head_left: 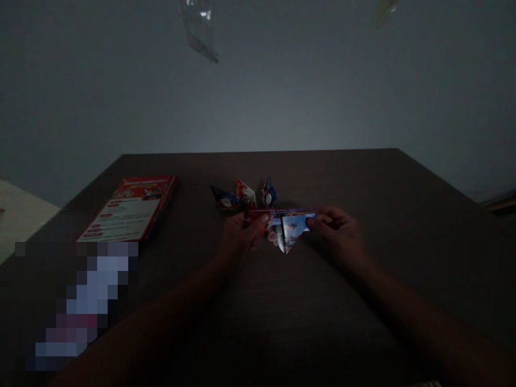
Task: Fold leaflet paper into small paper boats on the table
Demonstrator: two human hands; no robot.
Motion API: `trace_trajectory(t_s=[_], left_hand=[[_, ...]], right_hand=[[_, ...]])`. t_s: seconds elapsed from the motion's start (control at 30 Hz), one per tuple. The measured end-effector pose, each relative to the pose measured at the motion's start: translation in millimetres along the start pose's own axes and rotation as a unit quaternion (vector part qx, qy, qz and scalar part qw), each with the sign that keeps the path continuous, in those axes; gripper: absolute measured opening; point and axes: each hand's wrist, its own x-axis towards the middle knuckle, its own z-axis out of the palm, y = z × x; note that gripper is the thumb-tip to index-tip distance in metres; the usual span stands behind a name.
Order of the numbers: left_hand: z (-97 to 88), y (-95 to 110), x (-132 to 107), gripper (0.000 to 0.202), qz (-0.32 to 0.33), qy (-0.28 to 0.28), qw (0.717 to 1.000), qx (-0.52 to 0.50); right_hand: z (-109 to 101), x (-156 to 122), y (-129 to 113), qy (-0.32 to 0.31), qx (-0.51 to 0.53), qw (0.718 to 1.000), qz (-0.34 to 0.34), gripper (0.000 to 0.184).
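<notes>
Two sets of fingers, on the left hand point(241, 234) and the right hand point(342, 228), pinch opposite ends of a folded paper point(295, 227), over the table point(342, 177) and just nearer than three folded pieces point(246, 193). It looks light, slick and easily creased, so gentle holds near its ends should suit. Leftward sits a red-and-white box or book point(129, 209); rightward, the table's edge lies well apart.
</notes>
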Motion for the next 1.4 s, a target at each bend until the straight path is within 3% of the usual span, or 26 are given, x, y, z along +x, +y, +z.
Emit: trace_trajectory(t_s=[0.17,0.37,0.53,0.63,0.8,1.07,1.4], left_hand=[[9.8,-5,-4,0.025,-0.023,-0.046,0.997,-0.049],[20.6,-4,-8,0.025,-0.045,-0.008,0.997,-0.068],[17.1,2,-7,0.027,-0.054,0.013,0.992,-0.113],[15.3,4,-6,0.026,-0.062,0.017,0.991,-0.116],[16.0,3,-7,0.024,-0.075,-0.006,0.991,-0.107],[16.1,3,-12,0.026,-0.080,-0.075,0.992,-0.064],[14.5,6,-11,0.027,-0.099,-0.084,0.990,-0.049]], right_hand=[[5,-3,-2,0.001,-0.023,1.000,-0.005,0.023],[15,-10,-12,-0.037,-0.110,0.993,0.001,0.022],[6,-9,-11,-0.059,-0.064,0.992,-0.097,0.015],[-3,-8,-8,-0.089,-0.152,0.969,-0.175,0.006],[-4,-8,-10,-0.160,-0.294,0.909,-0.249,0.025],[-2,-7,-12,-0.199,-0.252,0.919,-0.227,0.025],[-5,-5,-11,-0.245,-0.262,0.891,-0.279,0.023]])
